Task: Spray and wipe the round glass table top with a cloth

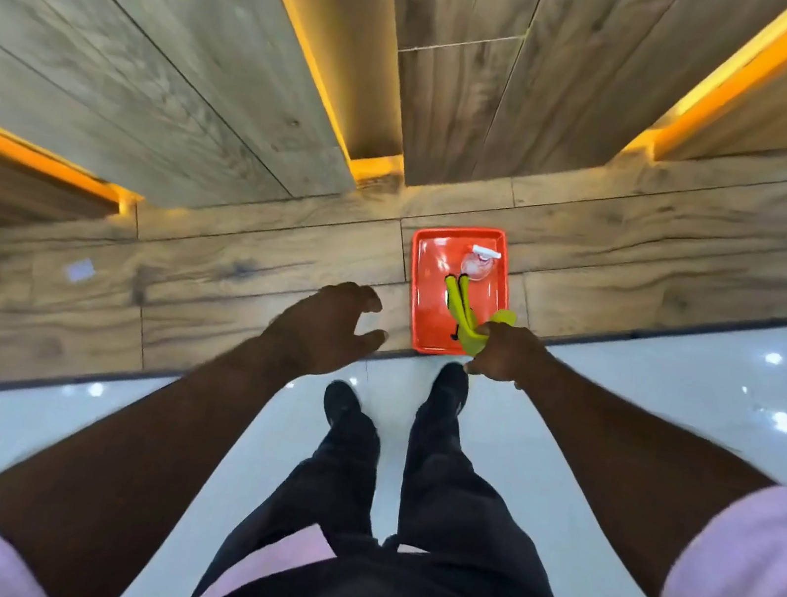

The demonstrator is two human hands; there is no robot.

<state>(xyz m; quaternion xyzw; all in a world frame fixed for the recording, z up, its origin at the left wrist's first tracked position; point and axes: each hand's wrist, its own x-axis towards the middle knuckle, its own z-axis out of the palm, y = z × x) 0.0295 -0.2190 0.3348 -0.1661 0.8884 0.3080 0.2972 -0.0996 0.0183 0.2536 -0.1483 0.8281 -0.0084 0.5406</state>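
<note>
Red tray [422, 316] holds a clear spray bottle [479, 263]. The right hand [502, 353] grips a yellow-green cloth [460, 304] over the tray's near edge. The left hand [329, 326] hovers beside the tray, fingers loosely curled, empty.

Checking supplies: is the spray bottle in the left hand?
No, the spray bottle sits in the red tray; the left hand holds nothing.
</note>
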